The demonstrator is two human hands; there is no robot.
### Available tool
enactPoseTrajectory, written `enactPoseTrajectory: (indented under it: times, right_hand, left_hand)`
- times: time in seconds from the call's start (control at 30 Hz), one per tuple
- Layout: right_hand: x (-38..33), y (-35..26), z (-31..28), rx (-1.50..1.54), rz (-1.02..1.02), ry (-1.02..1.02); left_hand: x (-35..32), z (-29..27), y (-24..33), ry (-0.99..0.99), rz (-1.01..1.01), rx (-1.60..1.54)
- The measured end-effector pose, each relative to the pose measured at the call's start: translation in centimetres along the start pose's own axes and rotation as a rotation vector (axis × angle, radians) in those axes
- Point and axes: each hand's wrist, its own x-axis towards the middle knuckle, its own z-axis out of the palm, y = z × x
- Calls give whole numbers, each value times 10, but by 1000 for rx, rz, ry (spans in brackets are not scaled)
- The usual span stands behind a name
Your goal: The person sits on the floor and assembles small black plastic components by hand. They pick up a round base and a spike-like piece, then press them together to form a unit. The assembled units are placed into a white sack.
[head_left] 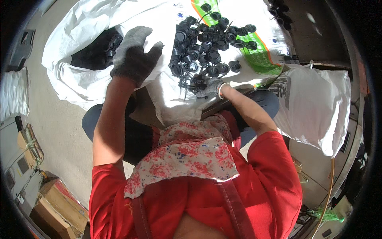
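Observation:
My left hand [135, 55], in a dark grey glove, lies over the inner side of a white woven sack [59, 73]. Its thumb stands apart from the fingers, and nothing shows in its grasp. Dark plastic parts [113, 44] show inside the sack's mouth beside it. My right hand [209, 88], also gloved, is at the near edge of a heap of black plastic caps [207, 47], some with thin strips attached. Its fingers curl in among the dark parts, and what they hold cannot be made out. The heap lies on white sheeting [175, 101] over my knees.
A green-printed panel [256, 55] runs under the heap. At right hangs another white sack [314, 107]. More black parts [280, 14] lie at the far right. Cardboard boxes [59, 207] stand at lower left, below a white bundle [14, 93].

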Motion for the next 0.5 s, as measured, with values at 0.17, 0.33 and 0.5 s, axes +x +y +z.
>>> enactPoseTrajectory:
  times: [0.17, 0.33, 0.5]
  right_hand:
    - [64, 30, 47, -286, 162, 128]
    - [59, 7, 5, -107, 432, 230]
    - [99, 46, 11, -313, 263, 333]
  left_hand:
    - [1, 1, 5, -17, 2, 34]
    - [2, -12, 7, -83, -85, 4]
    - [5, -1, 10, -134, -69, -26]
